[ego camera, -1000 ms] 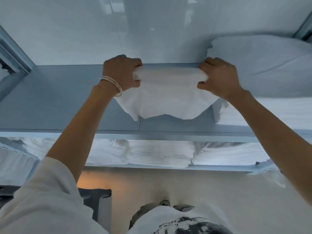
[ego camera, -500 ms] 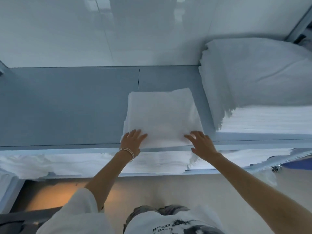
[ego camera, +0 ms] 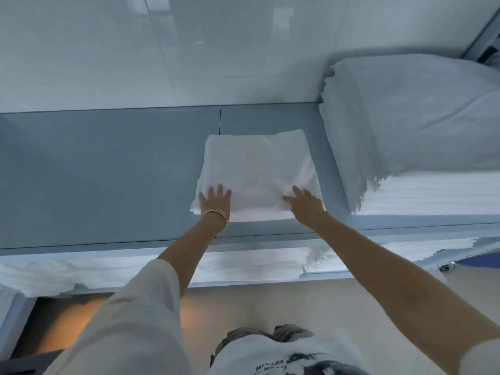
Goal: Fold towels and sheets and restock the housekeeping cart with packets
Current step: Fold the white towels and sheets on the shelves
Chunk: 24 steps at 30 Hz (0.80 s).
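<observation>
A folded white towel [ego camera: 257,169] lies flat on the grey-blue top shelf [ego camera: 108,171] of the cart, near its middle. My left hand [ego camera: 215,200], with thin bangles at the wrist, presses flat on the towel's near left corner, fingers straight. My right hand [ego camera: 304,203] rests flat on the near right part of the towel, fingers spread. Neither hand holds anything.
A tall stack of folded white linen [ego camera: 422,136] fills the shelf's right end, close beside the towel. More white towels [ego camera: 167,266] lie on the lower shelf below. A glossy white wall [ego camera: 189,50] backs the shelf. The shelf's left half is bare.
One second ago both hands gripped the towel's folded edge in the air. They laid it flat on the shelf, and now press on its near edge, slightly further onto it.
</observation>
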Motion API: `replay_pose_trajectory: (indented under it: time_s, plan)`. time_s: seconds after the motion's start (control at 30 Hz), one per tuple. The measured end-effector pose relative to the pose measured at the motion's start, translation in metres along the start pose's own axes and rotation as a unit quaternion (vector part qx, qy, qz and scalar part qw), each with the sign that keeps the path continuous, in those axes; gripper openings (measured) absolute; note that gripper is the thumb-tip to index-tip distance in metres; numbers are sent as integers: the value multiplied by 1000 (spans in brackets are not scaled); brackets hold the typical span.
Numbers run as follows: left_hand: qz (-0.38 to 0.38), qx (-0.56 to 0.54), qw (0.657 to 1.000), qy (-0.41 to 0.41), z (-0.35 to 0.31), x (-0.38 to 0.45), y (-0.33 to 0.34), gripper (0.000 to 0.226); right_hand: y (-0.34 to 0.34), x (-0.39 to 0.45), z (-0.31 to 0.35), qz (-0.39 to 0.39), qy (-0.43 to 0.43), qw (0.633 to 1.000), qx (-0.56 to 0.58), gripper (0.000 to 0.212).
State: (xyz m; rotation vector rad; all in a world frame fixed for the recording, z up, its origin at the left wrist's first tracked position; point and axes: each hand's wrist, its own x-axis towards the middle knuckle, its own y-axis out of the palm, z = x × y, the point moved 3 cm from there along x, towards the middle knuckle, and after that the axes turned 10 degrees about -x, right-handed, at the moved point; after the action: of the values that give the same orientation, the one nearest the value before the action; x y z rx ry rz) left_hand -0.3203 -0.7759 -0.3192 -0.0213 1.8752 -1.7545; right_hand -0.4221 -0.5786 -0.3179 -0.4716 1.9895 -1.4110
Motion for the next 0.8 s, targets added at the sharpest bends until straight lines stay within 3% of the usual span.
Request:
replay_pose_trajectory:
  time_s: [0.07,0.13,0.27,0.37,0.47,0.6,0.8]
  plan:
    - [-11,-39,995,88,-22,-7,5,58,7,-6,16,16,-42,999,21,49]
    - [30,-45,989,141,-35,-17,23,54,23,-11,24,53,-72,996,0,51]
    - [84,-27,988,127,-34,-1,36,56,23,1,21,103,-72,992,23,53]
    - [134,-79,981,112,-41,11,11,57,4,2,13,87,-38,992,79,51]
    - [106,-72,983,128,-56,2,-6,61,-2,-29,-3,31,-4,993,110,54]
    - [55,-45,967,247,-106,-22,-14,57,4,-97,-34,20,60,985,161,57]
    - [66,10,913,404,-225,-69,-13,50,53,-205,-90,74,209,960,170,61]
